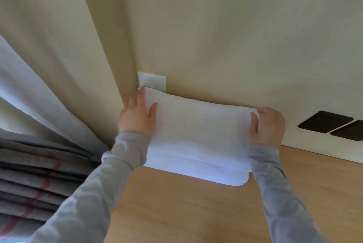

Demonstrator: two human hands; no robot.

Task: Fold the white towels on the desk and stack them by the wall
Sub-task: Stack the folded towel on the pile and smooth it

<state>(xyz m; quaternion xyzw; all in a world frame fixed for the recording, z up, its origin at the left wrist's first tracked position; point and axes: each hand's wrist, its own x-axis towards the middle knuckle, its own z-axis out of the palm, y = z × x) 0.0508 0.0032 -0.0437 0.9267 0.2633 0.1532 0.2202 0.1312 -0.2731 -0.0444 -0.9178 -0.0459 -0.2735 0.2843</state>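
A folded white towel (198, 134) is at the back of the wooden desk (186, 209), close against the cream wall (225, 46). My left hand (135, 117) grips its left end, thumb on top and fingers behind. My right hand (268, 126) grips its right end the same way. The towel's front edge hangs over the desk top near the wall. Whether other towels lie under it is hidden.
A white socket plate (152, 81) sits on the wall just above the towel's left corner. Two dark plates (332, 124) are on the wall at the right. Curtains (39, 85) and grey striped fabric (35, 183) fill the left side.
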